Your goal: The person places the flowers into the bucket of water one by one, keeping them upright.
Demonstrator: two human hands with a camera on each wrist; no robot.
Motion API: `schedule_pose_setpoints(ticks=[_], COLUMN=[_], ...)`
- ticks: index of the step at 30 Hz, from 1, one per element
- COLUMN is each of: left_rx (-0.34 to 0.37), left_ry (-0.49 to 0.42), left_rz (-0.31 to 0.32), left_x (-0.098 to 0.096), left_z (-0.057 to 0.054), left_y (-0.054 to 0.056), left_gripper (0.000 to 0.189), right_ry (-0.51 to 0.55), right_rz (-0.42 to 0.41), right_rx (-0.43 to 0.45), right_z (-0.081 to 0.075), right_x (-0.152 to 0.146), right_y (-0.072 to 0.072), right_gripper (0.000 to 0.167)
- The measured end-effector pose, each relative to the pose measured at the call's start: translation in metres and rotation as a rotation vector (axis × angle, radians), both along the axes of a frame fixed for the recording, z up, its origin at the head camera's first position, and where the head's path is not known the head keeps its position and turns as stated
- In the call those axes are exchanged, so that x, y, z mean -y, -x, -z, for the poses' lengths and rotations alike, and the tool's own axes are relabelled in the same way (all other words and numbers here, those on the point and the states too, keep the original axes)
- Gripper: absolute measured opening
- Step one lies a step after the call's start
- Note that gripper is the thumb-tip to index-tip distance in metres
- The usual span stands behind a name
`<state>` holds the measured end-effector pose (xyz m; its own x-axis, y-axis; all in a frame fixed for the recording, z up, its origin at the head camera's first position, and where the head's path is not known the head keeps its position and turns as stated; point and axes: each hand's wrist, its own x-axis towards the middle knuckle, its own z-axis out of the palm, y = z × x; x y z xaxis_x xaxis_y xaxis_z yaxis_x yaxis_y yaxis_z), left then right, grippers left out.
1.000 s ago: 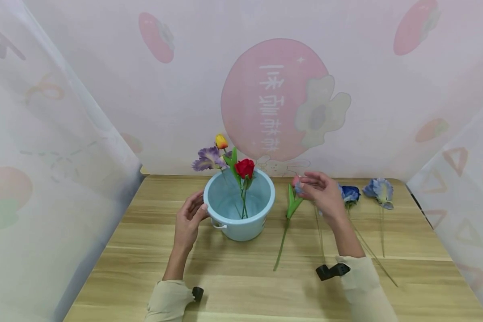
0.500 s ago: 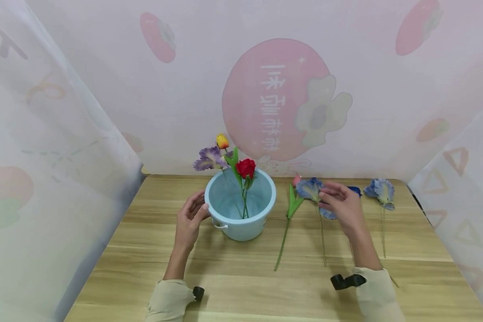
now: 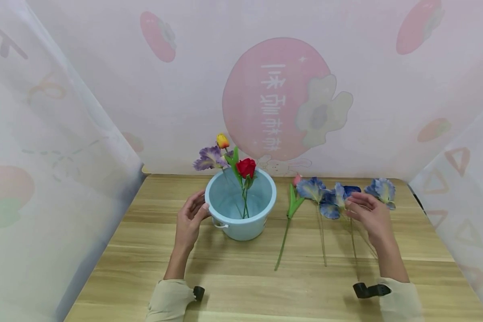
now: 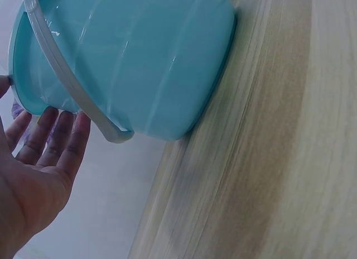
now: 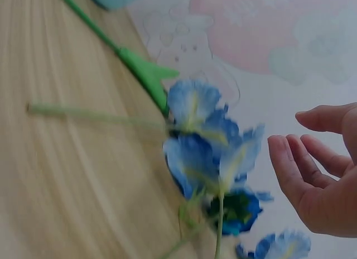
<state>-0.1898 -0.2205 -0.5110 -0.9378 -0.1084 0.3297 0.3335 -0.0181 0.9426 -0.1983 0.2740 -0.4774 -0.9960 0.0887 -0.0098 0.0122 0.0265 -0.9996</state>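
My left hand (image 3: 189,219) rests its thumb and fingertips against the left rim of a light blue bucket (image 3: 241,230); the left wrist view shows its fingers (image 4: 42,137) nearly straight and the palm away from the wall. In the bucket stand a red rose (image 3: 246,168), a purple iris (image 3: 208,158) and a yellow-orange tulip (image 3: 222,141). Holding nothing, my right hand (image 3: 372,219) hovers loosely bent beside a blue iris (image 3: 333,203) whose stem reaches toward me. In the right wrist view, a gap separates its fingertips from the blue petals (image 5: 237,158).
Right of the bucket lie a pink tulip (image 3: 294,201) with green leaves, another blue iris (image 3: 311,190), a dark blue rose (image 3: 351,189) and a pale blue iris (image 3: 382,191). A printed curtain (image 3: 185,98) stands behind the wooden table (image 3: 241,286).
My right hand has moved right, away from the blue iris near the pink tulip, uncovering it; a second blue iris now lies beside that one. My left hand and the bucket stay put.
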Motion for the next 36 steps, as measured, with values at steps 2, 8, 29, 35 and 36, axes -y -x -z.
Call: schedule_pose_setpoints(ticks=[2, 8, 29, 35, 36], left_rx=[0.001, 0.001, 0.005, 0.006, 0.005], left_ry=[-0.003, -0.002, -0.013, -0.016, -0.018], left_rz=[0.001, -0.001, 0.000, -0.004, -0.004], left_x=[0.000, 0.000, -0.001, -0.001, -0.001], left_z=[-0.001, -0.001, 0.000, 0.001, 0.001], left_y=[0.000, 0.000, 0.001, 0.001, 0.001], left_gripper=[0.044, 0.044, 0.044, 0.044, 0.044], right_ry=[-0.013, -0.123, -0.457, -0.463, -0.467], right_rz=[0.006, 0.011, -0.182, -0.215, -0.221], right_rx=[0.006, 0.047, 0.194, 0.211, 0.213], right_z=[0.004, 0.017, 0.045, 0.047, 0.047], right_x=[-0.008, -0.027, -0.057, -0.060, -0.061], right_y=[-0.002, -0.005, -0.007, -0.006, -0.006], right_gripper=[0.035, 0.039, 0.053, 0.049, 0.049])
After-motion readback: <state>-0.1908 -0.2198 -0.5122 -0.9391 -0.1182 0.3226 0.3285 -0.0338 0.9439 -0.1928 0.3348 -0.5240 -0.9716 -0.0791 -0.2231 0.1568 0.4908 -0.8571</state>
